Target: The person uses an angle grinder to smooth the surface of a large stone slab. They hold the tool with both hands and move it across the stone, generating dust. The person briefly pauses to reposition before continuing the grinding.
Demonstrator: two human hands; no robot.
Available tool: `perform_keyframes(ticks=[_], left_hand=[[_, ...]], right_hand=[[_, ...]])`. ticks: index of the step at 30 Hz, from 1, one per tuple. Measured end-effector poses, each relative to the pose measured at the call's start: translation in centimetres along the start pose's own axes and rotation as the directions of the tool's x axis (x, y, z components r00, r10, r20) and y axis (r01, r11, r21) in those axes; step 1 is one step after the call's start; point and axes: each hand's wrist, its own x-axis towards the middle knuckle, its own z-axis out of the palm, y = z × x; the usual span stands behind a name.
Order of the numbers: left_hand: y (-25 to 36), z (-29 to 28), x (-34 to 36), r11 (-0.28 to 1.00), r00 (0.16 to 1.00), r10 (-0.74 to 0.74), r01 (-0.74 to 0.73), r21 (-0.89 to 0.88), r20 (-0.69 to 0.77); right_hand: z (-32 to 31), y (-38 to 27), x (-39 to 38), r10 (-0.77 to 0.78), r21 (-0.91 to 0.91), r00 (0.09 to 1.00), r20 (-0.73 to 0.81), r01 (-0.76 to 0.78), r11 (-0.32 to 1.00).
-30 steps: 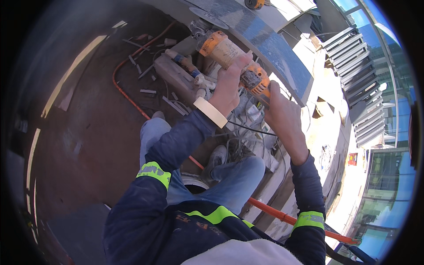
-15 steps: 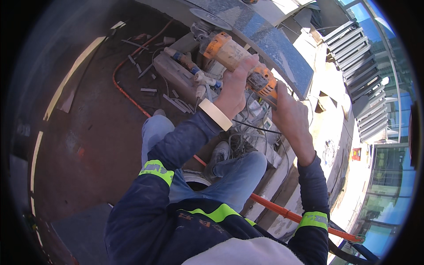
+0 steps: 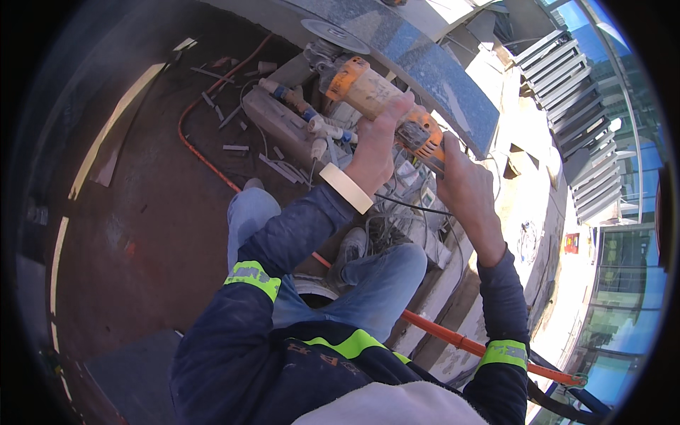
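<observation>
An orange and dusty beige angle grinder (image 3: 372, 92) is held up in front of me by both hands. My left hand (image 3: 379, 138) wraps round the middle of its body, and a roll of cream masking tape (image 3: 346, 188) sits round that wrist. Toward the back of the tool, my right hand (image 3: 464, 180) grips the orange rear handle. The round grey disc (image 3: 335, 37) at the head lies by the near edge of a dark blue-grey stone slab (image 3: 425, 67); whether they touch I cannot tell. A black cord (image 3: 414, 206) runs below the grinder.
Plug connectors (image 3: 304, 106) and tangled cables lie on blocks under the slab. An orange hose (image 3: 185, 134) crosses the dusty floor among stone offcuts (image 3: 280, 168). An orange strap (image 3: 453, 338) passes by my right arm. Stacked metal profiles (image 3: 570, 106) stand at the right.
The grinder's head and disc have shifted slightly left in the view, and so has the slab. Both hands keep the same hold.
</observation>
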Motion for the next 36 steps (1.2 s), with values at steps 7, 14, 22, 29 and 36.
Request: perform_keyframes(ticks=[7,14,22,29,36], left_hand=[[1.5,-1.3,1.2,0.999,0.999,0.025,-0.024,0.039,-0.035],[2.2,-1.9,2.7,0.995,1.000,0.010,-0.011,0.097,0.008],[4.2,-2.2,4.6,0.998,1.000,0.010,-0.010,0.068,-0.001],[4.8,-3.3,5.9,0.996,0.999,0.041,-0.039,0.076,-0.014],[6.9,-4.3,6.8,0.999,0.998,0.034,-0.032,0.041,-0.059]], right_hand=[[0.6,-1.6,1.7,-0.019,-0.017,1.000,-0.002,0.019,1.000],[1.1,-1.7,3.0,-0.067,-0.057,0.998,-0.018,0.066,0.996],[0.8,-2.4,5.1,-0.113,-0.031,0.992,-0.063,0.112,0.993],[1.1,-3.6,6.2,-0.091,-0.080,0.996,-0.020,0.089,0.993],[1.2,-5.7,7.9,-0.132,-0.045,0.991,-0.026,0.131,0.990]])
